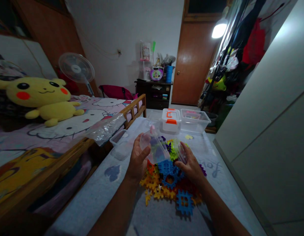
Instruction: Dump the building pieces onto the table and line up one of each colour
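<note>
Both my hands hold up a clear plastic bag (158, 149) above a heap of interlocking plastic toy tiles (164, 183). My left hand (138, 160) grips the bag's left side, and my right hand (190, 167) pinches its right side. Purple and green tiles show through the plastic. The heap, in blue, orange, yellow and red, lies on a pale blue printed cloth (112, 196) right below my hands. A blue square tile (184, 203) sits at the heap's near edge.
A small clear tub (119, 146) stands left of my hands, and beyond the heap are a white case with orange latches (171, 120) and a clear storage box (194, 120). A wooden bed frame (133, 109) runs along the left, and a pale cabinet panel (262, 114) stands on the right.
</note>
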Motion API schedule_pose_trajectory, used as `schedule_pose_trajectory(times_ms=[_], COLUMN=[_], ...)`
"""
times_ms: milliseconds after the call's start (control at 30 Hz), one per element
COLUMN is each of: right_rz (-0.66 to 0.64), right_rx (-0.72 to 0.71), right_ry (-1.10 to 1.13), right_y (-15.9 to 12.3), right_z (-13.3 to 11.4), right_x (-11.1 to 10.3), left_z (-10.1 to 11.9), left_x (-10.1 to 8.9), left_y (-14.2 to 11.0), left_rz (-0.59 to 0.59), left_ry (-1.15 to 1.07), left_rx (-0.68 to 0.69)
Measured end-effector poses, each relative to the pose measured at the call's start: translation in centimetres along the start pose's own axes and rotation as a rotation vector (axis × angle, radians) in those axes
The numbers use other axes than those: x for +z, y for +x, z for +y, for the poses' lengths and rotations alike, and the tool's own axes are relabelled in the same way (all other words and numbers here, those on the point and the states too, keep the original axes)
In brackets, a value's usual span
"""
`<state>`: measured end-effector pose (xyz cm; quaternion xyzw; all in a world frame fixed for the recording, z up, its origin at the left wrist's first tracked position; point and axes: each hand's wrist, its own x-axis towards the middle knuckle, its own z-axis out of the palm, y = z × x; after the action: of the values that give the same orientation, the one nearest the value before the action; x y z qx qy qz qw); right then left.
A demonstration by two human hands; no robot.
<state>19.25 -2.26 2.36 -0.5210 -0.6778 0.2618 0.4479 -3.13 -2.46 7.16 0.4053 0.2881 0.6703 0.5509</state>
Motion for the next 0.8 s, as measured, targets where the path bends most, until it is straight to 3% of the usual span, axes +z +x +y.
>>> schedule_pose_trajectory(times_ms=[267,467,600,800], right_rz=[-0.023,-0.045,-0.022,-0.031], right_rx=[-0.054,-0.144,-0.162,-0.190], right_ry=[0.264,0.402,0.370,0.219], right_y=[-0.3,-0.9,-1.1,-1.2], right_z=[-2.3,-4.1,-4.1,-4.2], right_x=[-0.7,-0.7,-0.7,-0.6], left_z=[0.7,1.4,1.3,1.1], left_x=[0.8,3.0,4.0,3.7], left_y=[-0.2,-0.7,-1.4,-1.6], left_rz=[-0.176,-0.304,-0.358,-0.348], left_ry=[0.059,0.089,0.119,0.080], left_rx=[-0.029,-0.100,-0.110,-0.121])
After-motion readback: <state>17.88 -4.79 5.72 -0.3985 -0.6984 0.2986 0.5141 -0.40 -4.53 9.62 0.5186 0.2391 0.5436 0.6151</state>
